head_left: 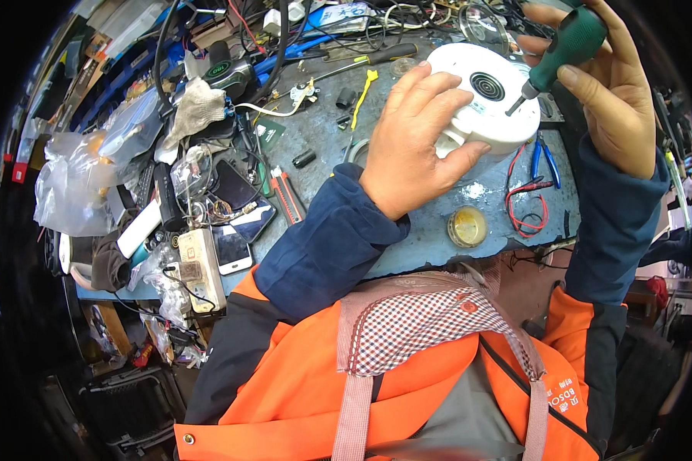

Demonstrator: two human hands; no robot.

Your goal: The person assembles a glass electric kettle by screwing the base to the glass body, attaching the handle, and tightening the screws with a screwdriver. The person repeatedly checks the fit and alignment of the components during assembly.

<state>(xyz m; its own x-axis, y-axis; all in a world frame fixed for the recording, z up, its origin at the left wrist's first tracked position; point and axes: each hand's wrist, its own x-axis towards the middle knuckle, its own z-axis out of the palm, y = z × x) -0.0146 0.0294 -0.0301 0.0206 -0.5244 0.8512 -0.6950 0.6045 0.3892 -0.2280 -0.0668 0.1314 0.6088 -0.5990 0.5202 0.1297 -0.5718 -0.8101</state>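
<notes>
A white round housing (pixel 510 129) with a black ring-patterned circle in its face rests at the back right of the workbench. My left hand (pixel 417 142) lies over its left side, fingers on the top and thumb along the near edge, holding it. In my right hand (pixel 617 96) is a screwdriver (pixel 570 48) with a dark green handle, gripped between thumb and fingers. The screwdriver slants down to the left, and its tip meets the housing's face just right of the black circle. Whether a screw sits under the tip is too small to tell.
Near the bench's front edge stands a small round yellowish jar (pixel 467 227). Blue-handled pliers (pixel 546 161) and red-and-black leads (pixel 527 209) lie right of it. Leftward are a red utility knife (pixel 286 195), a phone (pixel 231 247) and plastic bags (pixel 77 184). Cables (pixel 392 19) crowd the back.
</notes>
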